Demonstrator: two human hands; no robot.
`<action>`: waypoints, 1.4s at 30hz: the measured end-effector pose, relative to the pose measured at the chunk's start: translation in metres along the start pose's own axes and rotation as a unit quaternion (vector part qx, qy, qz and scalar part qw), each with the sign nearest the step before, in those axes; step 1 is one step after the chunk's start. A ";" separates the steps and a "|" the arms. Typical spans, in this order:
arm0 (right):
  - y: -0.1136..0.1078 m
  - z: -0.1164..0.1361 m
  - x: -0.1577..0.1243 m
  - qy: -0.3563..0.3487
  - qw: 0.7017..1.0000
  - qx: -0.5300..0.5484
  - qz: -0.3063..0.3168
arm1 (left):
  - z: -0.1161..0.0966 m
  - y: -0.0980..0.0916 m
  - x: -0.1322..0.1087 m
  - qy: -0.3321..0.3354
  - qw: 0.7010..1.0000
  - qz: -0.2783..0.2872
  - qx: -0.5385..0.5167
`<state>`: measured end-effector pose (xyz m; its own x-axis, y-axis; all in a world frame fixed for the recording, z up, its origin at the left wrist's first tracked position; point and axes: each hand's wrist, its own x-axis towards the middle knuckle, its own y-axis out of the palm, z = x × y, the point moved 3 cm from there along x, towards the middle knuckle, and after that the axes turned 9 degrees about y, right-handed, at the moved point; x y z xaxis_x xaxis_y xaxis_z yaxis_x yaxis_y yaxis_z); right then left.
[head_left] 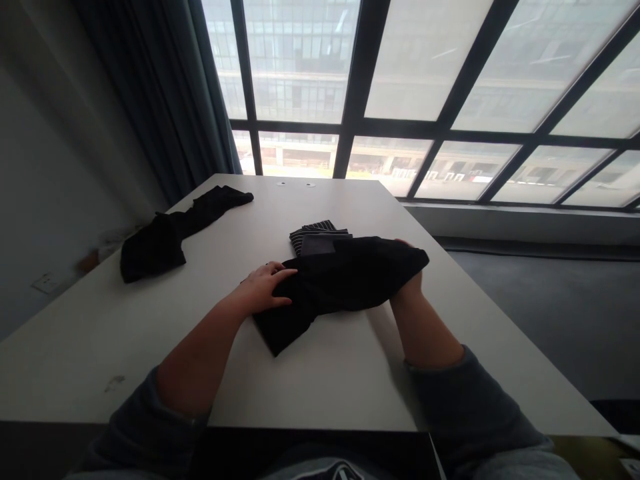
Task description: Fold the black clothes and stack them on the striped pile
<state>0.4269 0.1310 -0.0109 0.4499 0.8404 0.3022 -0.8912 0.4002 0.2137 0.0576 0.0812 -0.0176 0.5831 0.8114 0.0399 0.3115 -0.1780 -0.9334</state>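
A black garment [340,283] lies partly folded on the white table [325,373] in front of me. My left hand [265,288] rests flat on its left part, fingers spread. My right hand [411,283] is mostly hidden under the garment's right end, which drapes over it and is lifted a little off the table. Just behind the garment sits a folded stack of dark and striped cloth [320,237].
Another black garment [173,230] lies spread toward the table's far left. A curtain [165,93] hangs at the left beside large windows [425,87]. Grey floor [550,313] runs along the table's right edge.
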 end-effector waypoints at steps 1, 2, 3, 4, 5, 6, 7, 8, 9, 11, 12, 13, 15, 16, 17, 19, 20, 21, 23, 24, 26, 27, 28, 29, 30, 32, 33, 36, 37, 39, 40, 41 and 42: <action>-0.011 0.009 0.006 0.010 0.999 0.025 -0.047 | 0.000 0.001 0.001 -0.002 1.000 -0.009 0.024; -0.021 0.022 0.009 0.004 0.994 0.049 -0.102 | 0.000 0.002 0.001 0.003 0.999 -0.016 0.044; -0.028 0.038 0.008 -0.021 0.987 0.065 -0.148 | 0.001 0.002 0.002 0.009 0.998 -0.024 0.061; -0.031 0.056 -0.001 -0.077 0.973 0.085 -0.199 | 0.003 0.002 0.003 0.016 0.996 -0.037 0.075; -0.029 0.074 -0.016 -0.168 0.956 0.083 -0.226 | 0.005 0.001 0.004 0.022 0.995 -0.050 0.085; -0.019 0.090 -0.037 -0.260 0.942 0.052 -0.205 | 0.008 0.002 0.005 0.026 0.994 -0.063 0.090; -0.004 0.100 -0.061 -0.324 0.933 0.008 -0.154 | 0.012 0.002 0.006 0.028 0.993 -0.073 0.091; 0.016 0.101 -0.085 -0.320 0.944 -0.065 -0.048 | 0.015 0.004 0.007 0.029 0.992 -0.081 0.090; 0.041 0.093 -0.107 -0.268 0.943 -0.171 0.096 | 0.018 0.006 0.009 0.029 0.992 -0.086 0.088; 0.081 0.062 -0.149 -0.196 0.871 -0.323 0.314 | 0.025 0.012 0.014 0.023 0.992 -0.093 0.086; 0.093 0.045 -0.161 -0.162 0.835 -0.387 0.358 | 0.028 0.015 0.016 0.016 0.991 -0.096 0.087; 0.101 0.029 -0.166 -0.124 0.811 -0.429 0.379 | 0.031 0.017 0.018 0.007 0.991 -0.100 0.087; 0.105 0.006 -0.162 -0.066 0.797 -0.468 0.376 | 0.034 0.018 0.021 -0.005 0.991 -0.114 0.070; 0.103 0.000 -0.156 -0.050 0.797 -0.471 0.375 | 0.035 0.017 0.020 -0.006 0.991 -0.127 0.044; 0.101 -0.002 -0.151 -0.044 0.797 -0.468 0.379 | 0.034 0.015 0.019 -0.006 0.989 -0.145 0.005; 0.096 -0.001 -0.145 -0.053 0.790 -0.459 0.403 | 0.030 0.007 0.014 -0.002 0.976 -0.197 -0.091; 0.095 0.001 -0.145 -0.063 0.786 -0.456 0.412 | 0.027 0.001 0.010 -0.002 0.964 -0.229 -0.134; 0.094 0.003 -0.146 -0.075 0.786 -0.454 0.413 | 0.023 -0.004 0.007 -0.005 0.951 -0.258 -0.168; 0.094 0.006 -0.150 -0.097 0.790 -0.451 0.405 | 0.014 -0.014 0.001 -0.019 0.933 -0.294 -0.208; 0.094 0.006 -0.151 -0.104 0.791 -0.451 0.400 | 0.009 -0.018 -0.002 -0.028 0.929 -0.297 -0.218; 0.094 0.005 -0.150 -0.101 0.801 -0.444 0.389 | 0.004 -0.026 -0.006 -0.043 0.932 -0.275 -0.233; 0.093 0.004 -0.147 -0.092 0.815 -0.431 0.376 | 0.003 -0.029 -0.008 -0.044 0.937 -0.248 -0.241; 0.091 0.003 -0.142 -0.080 0.835 -0.411 0.358 | 0.002 -0.032 -0.010 -0.040 0.944 -0.212 -0.248; 0.089 0.002 -0.137 -0.067 0.855 -0.387 0.340 | 0.003 -0.033 -0.012 -0.033 0.952 -0.171 -0.251; 0.087 0.001 -0.132 -0.051 0.873 -0.361 0.325 | 0.004 -0.033 -0.014 -0.026 0.959 -0.130 -0.249; 0.084 -0.001 -0.124 -0.007 0.900 -0.309 0.308 | 0.008 -0.033 -0.017 -0.012 0.970 -0.091 -0.227; 0.083 -0.003 -0.122 0.027 0.910 -0.280 0.303 | 0.010 -0.032 -0.018 -0.008 0.971 -0.101 -0.215; 0.084 -0.009 -0.120 0.173 0.933 -0.137 0.285 | 0.013 -0.029 -0.017 0.001 0.962 -0.164 -0.216; 0.084 -0.011 -0.121 0.225 0.931 -0.075 0.278 | 0.012 -0.027 -0.016 0.001 0.958 -0.175 -0.226; 0.086 -0.012 -0.123 0.311 0.913 0.036 0.263 | 0.010 -0.025 -0.014 0.003 0.951 -0.189 -0.244; 0.087 -0.012 -0.124 0.341 0.901 0.076 0.258 | 0.008 -0.026 -0.013 0.007 0.947 -0.198 -0.253; 0.087 -0.012 -0.124 0.361 0.890 0.106 0.258 | 0.007 -0.027 -0.012 0.015 0.941 -0.211 -0.265; 0.087 -0.010 -0.124 0.371 0.882 0.125 0.263 | 0.006 -0.029 -0.012 0.023 0.932 -0.226 -0.281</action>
<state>0.2929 0.0658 -0.0394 -0.2678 0.9302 -0.2508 -0.8824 -0.1323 0.4514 0.0371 0.0801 0.0065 0.3250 0.8521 0.4104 0.8697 -0.0987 -0.4837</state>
